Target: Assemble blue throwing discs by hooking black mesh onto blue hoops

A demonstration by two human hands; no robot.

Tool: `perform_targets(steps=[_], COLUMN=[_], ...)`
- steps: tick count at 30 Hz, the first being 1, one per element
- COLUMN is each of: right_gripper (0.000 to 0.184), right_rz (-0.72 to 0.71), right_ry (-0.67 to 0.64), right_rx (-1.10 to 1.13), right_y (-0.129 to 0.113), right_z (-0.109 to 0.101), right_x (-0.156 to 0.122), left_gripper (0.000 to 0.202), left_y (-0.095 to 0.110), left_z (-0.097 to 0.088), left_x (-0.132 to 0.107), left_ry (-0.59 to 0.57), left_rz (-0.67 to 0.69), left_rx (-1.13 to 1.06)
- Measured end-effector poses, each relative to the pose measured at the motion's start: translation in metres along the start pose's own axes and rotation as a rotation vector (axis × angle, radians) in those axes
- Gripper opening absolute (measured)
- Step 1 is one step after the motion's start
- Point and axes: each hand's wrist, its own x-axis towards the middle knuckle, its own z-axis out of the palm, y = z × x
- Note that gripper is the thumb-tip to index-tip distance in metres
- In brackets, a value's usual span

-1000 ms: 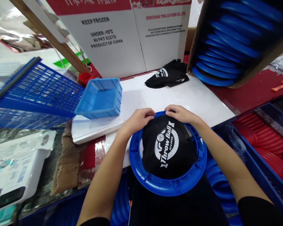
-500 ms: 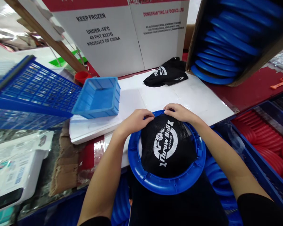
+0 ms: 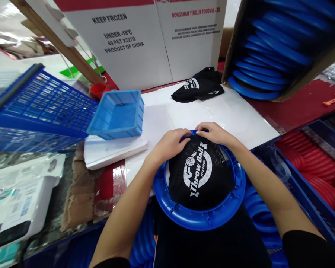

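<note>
A blue plastic ring (image 3: 181,217) rests near my lap against the table's front edge. Across its opening lies a black mesh fabric disc (image 3: 212,186) with a white "Throw Ball" print. My left hand (image 3: 176,142) grips the far rim, fingers over the ring and thumb on the fabric's edge. Just to the right, my right hand (image 3: 212,132) pinches the same far rim and the fabric edge. The two hands' fingertips are close together. Fabric meets the ring at the far side; a gap shows along the left inner edge.
More black printed fabric (image 3: 198,89) lies at the back of the white board (image 3: 234,115). A light-blue bin (image 3: 115,130) and a blue basket (image 3: 53,93) stand left. A carton of blue rings (image 3: 262,74) is at back right; red rings (image 3: 304,160) fill a crate.
My left hand has slid right along the far rim, closer to my right hand. The ring and fabric stay almost in place.
</note>
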Motion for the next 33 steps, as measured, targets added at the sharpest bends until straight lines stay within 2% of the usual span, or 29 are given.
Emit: perform_targets(steps=[7, 10, 17, 26, 33], right_gripper=[0.02, 0.018, 0.015, 0.015, 0.014], right_rz=[-0.007, -0.001, 0.028, 0.022, 0.034], right_ry=[-0.044, -0.026, 0.008, 0.021, 0.034], right_rx=[0.063, 0.04, -0.019, -0.025, -0.042], right_y=[0.001, 0.002, 0.002, 0.001, -0.003], right_z=[-0.003, -0.002, 0.002, 0.002, 0.003], right_x=[0.0, 0.001, 0.002, 0.001, 0.001], left_gripper=[0.011, 0.011, 0.018, 0.022, 0.025], left_y=[0.001, -0.002, -0.005, -0.007, -0.006], left_z=[0.009, 0.009, 0.012, 0.016, 0.011], left_x=[0.006, 0.009, 0.013, 0.012, 0.007], left_ry=[0.142, 0.144, 0.129, 0.11, 0.031], left_rz=[-0.119, -0.171, -0.164, -0.109, -0.003], left_rx=[-0.187, -0.255, -0.278, -0.143, 0.004])
